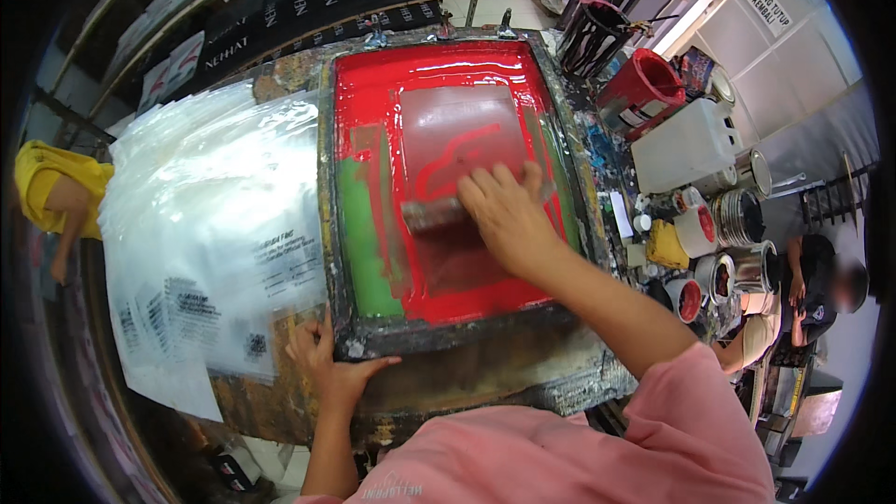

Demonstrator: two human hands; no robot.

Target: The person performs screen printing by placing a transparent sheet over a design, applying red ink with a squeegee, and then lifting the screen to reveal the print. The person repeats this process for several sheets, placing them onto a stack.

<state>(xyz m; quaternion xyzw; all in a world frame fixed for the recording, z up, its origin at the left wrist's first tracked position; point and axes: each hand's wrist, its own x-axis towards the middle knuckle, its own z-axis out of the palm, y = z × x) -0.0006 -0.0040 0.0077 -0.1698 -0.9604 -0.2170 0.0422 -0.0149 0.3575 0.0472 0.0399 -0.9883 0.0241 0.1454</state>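
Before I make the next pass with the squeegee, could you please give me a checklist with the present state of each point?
1. Right-hand grip on the squeegee: ok, holding it.
2. Left-hand grip at the screen frame: ok, at its near left corner.
3. Red ink inside the frame: ok, glossy across the far end.
4. Clear plastic bags well apart from the frame: not ok, they reach its left side.
5. Surface beneath the frame: cannot tell, hidden.

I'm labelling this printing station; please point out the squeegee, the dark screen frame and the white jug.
Squeegee (433, 215): head view, exposed left part of its bar.
Dark screen frame (448, 337): head view, its near bar.
White jug (681, 151): head view, middle of its side.
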